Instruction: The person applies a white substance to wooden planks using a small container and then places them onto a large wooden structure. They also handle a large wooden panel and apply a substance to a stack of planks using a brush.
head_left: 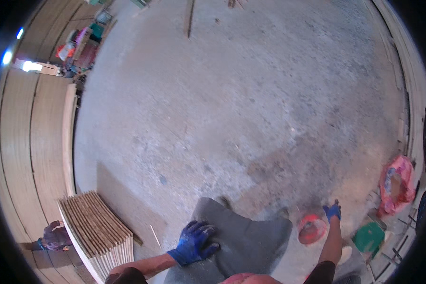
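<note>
My left hand (194, 243), in a blue glove with pale dust on it, lies on the dark grey apron (251, 239) spread over my lap. Its fingers are stretched out and hold nothing. On the other side, my right arm reaches out, and my right hand (333, 211) wears a blue glove too. That hand hovers beside a round red container (311, 229), apart from its rim. Its fingers look spread, with nothing visible in them. The inside of the container is reddish and dim.
A stack of thin wooden slats or panels (97, 227) stands at my left, with a person (57, 235) beyond it. On the right lie a pink bag (396, 185) with brown contents and a green object (368, 237). A thin stick (155, 235) lies on the concrete floor (213, 104).
</note>
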`<state>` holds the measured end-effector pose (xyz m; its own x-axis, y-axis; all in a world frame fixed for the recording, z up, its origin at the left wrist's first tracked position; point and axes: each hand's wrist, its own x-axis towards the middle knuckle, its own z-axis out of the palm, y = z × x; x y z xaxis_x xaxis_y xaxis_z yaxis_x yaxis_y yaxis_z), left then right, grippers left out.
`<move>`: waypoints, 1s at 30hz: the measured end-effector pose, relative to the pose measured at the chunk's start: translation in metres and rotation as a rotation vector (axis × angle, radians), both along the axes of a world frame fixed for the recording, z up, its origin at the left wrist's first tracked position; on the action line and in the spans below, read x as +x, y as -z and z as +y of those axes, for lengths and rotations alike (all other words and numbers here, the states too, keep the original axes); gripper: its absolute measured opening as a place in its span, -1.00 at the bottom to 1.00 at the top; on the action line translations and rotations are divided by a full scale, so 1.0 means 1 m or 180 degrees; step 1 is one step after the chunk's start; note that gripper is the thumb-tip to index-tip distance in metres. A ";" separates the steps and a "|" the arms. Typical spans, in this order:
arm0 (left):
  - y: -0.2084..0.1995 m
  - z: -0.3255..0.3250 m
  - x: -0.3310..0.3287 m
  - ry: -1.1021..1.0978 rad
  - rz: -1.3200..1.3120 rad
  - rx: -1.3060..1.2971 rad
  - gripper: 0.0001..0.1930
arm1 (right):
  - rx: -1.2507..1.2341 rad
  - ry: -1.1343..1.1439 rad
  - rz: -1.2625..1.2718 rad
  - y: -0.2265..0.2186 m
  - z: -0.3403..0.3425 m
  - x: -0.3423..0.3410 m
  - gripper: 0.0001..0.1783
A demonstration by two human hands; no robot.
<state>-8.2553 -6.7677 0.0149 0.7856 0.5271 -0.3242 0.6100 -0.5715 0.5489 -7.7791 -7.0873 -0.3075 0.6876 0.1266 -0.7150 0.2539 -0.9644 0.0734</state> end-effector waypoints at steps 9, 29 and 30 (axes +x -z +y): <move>0.024 0.006 0.013 0.0090 0.0034 0.0135 -0.52 | 0.0206 -0.0989 -0.0281 0.017 -0.058 -0.009 -0.70; -0.181 -0.045 -0.084 -0.3078 -0.1278 -0.2798 -0.43 | 0.2041 0.1092 0.3060 -0.453 0.255 -0.364 -0.68; -0.170 -0.037 -0.097 -0.3186 -0.1572 -0.2613 -0.45 | 0.2003 0.1319 0.3377 -0.488 0.262 -0.403 -0.67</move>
<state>-8.3522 -6.8043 0.1847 0.3129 0.7241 -0.6146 0.2106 0.5781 0.7883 -8.1824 -6.8254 0.1801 -0.1045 0.5526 -0.8269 -0.4144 -0.7800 -0.4689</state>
